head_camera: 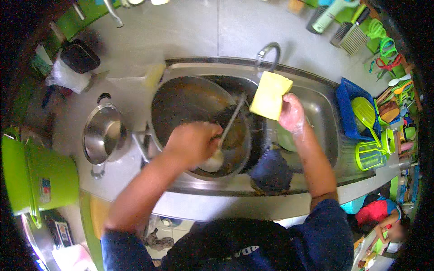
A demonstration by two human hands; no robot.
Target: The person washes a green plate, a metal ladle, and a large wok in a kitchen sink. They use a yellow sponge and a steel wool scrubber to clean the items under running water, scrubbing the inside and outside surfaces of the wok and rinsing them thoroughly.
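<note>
My left hand point(193, 144) is closed around the thin handle of a metal ladle point(232, 120), over a large metal pot point(190, 101) that tilts in the left part of the steel sink. The pot's inside shows brownish residue, and a pale round thing, perhaps the ladle's bowl, is partly hidden below my left hand. In my right hand point(292, 113), wet and with some suds, is a yellow sponge or folded cloth point(271, 95), held up below the faucet point(271, 50). A green dish point(287, 137) lies in the right basin point(322, 118).
A steel pot point(101, 133) stands on the left counter beside a green bin point(44, 176). A dark cloth point(272, 171) hangs over the sink's front edge. A blue basket point(354, 111) and green utensils are at right. Another person point(379, 216) is at lower right.
</note>
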